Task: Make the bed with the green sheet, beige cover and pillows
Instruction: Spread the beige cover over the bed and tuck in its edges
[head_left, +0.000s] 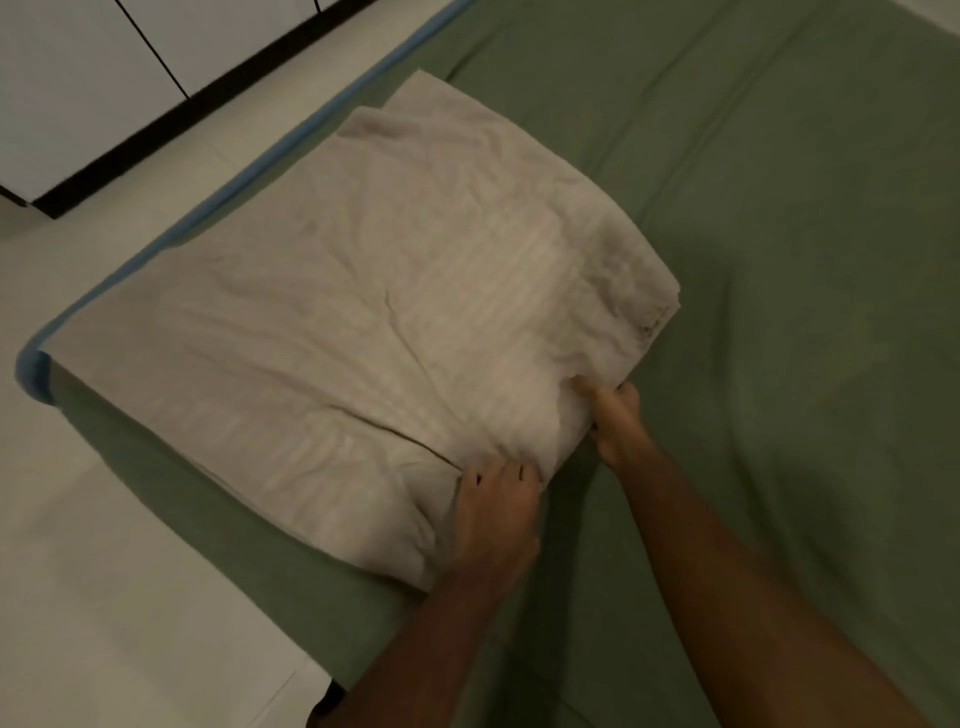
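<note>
- Head view: shows the beige cover (363, 312) folded into a thick, layered stack, lying on the green sheet (779, 260) at the left corner of the bed, with one side running along the blue-trimmed mattress edge (249, 171).
- Judged to be parked at that corner so it can be opened out from there across the bed; not yet spread.
- Gripped at its near right corner by both hands. Left hand (496, 512) with fingers curled into a bunched fold on the near edge. Right hand (618, 421) just beside it, thumb on top and fingers tucked under the layers.
- Looks like a hold for parting or lifting the free edge rather than for carrying the whole stack; cannot tell which layer is pinched.
- Pulled into creases that fan out from the two hands, suggesting the cloth is under tension there.
- Underneath, green sheet already drawn over the mattress top and down its near side, with only shallow wrinkles; that step judged done.
- No pillows in sight, so that part judged still to come.
- Beyond the bed's edges, pale tiled floor (78, 519) and white cupboard doors (78, 78) on a dark plinth.
</note>
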